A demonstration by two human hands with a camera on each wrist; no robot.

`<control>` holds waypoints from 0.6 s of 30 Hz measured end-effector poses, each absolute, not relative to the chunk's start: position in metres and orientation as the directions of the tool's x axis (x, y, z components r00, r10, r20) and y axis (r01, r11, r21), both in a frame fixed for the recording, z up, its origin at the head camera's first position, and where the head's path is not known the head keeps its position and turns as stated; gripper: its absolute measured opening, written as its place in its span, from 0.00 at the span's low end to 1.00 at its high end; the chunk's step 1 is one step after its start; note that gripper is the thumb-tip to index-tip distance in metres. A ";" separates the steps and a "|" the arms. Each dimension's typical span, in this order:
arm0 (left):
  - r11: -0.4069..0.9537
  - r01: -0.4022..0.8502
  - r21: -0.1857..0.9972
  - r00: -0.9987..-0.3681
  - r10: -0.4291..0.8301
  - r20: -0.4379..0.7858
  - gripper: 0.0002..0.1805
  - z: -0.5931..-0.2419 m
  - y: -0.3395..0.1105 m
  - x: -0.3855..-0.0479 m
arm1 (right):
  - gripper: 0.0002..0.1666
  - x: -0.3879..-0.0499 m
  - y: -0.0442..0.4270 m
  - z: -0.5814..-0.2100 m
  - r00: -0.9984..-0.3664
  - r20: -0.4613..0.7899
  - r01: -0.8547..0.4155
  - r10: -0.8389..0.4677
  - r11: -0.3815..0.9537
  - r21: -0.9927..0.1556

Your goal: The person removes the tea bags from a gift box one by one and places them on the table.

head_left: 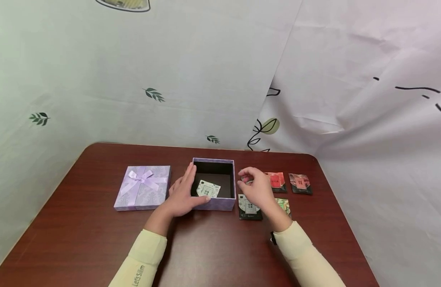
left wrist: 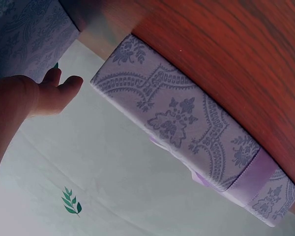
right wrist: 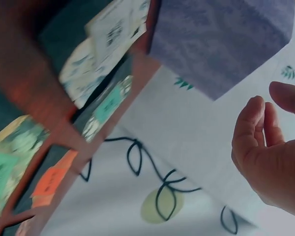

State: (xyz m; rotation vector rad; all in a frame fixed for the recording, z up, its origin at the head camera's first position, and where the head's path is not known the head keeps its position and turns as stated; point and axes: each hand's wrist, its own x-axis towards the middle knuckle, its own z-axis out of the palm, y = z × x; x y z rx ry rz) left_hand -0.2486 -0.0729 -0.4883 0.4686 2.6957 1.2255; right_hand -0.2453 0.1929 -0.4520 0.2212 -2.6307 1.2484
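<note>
An open purple patterned box [head_left: 216, 205] with a dark inside stands on the table, and one pale tea sachet [head_left: 208, 189] lies in it. My left hand [head_left: 182, 197] rests against the box's left side, fingers straight along the wall and thumb across the front rim. Just right of the box, my right hand [head_left: 257, 189] hovers over the sachets, its fingers loosely bent with nothing between them. Below it lies a black-and-white sachet [head_left: 249, 207]. A sachet with a turquoise label [right wrist: 107, 105], partly covered by that hand in the head view, shows in the right wrist view.
The box lid [head_left: 145, 187], with a lilac ribbon bow, lies left of the box. Right of my right hand are a red sachet [head_left: 276, 181], a dark red one [head_left: 300, 183] and a partly hidden green one [head_left: 284, 205]. A printed cloth [head_left: 206, 79] hangs behind the table.
</note>
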 end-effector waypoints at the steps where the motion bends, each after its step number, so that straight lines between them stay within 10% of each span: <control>1: 0.618 0.220 0.755 -0.941 0.337 -0.003 0.61 -0.488 -0.073 -0.249 | 0.11 -0.246 0.189 -0.451 -0.963 0.266 -0.239 -0.052 0.626 -0.743; 18: 0.622 0.234 0.747 -0.941 0.338 0.014 0.61 -0.491 -0.073 -0.249 | 0.14 -0.256 0.153 -0.446 -0.967 0.131 -0.249 -0.218 0.704 -0.665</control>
